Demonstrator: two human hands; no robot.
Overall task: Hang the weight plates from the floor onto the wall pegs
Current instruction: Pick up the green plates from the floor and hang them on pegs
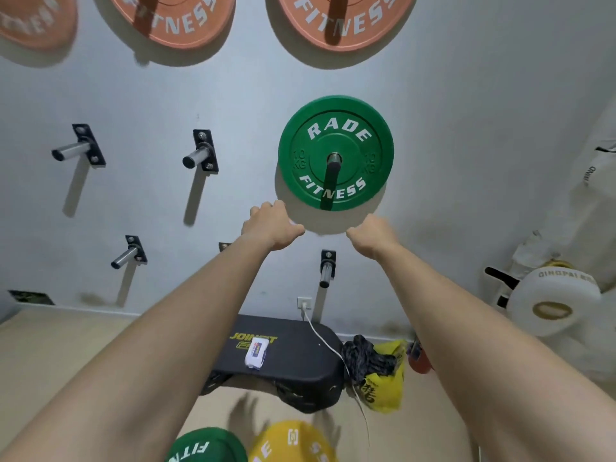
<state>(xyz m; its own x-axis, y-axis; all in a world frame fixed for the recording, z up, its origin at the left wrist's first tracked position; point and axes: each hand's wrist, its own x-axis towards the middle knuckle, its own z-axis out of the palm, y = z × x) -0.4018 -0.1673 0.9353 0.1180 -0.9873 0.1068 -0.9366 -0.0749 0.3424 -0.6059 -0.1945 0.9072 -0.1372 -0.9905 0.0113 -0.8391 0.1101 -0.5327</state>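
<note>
Pegged green plate [300, 151] hangs just above left grip [271, 225], right grip [374, 232].

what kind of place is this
Likely a small gym: a green plate hangs on a wall peg, bare pegs stand beside it, and a yellow plate lies on the floor.

Six weight plates [30, 25] [173, 25] [366, 25] [336, 135] [206, 445] [290, 441], four bare pegs [70, 151] [196, 156] [125, 256] [326, 273], two hands [271, 225] [375, 233].

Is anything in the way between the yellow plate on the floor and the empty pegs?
Only the black padded bench stands between the round yellow weight plate and the grey wall. The bare silver metal pegs higher up look unblocked.
</note>
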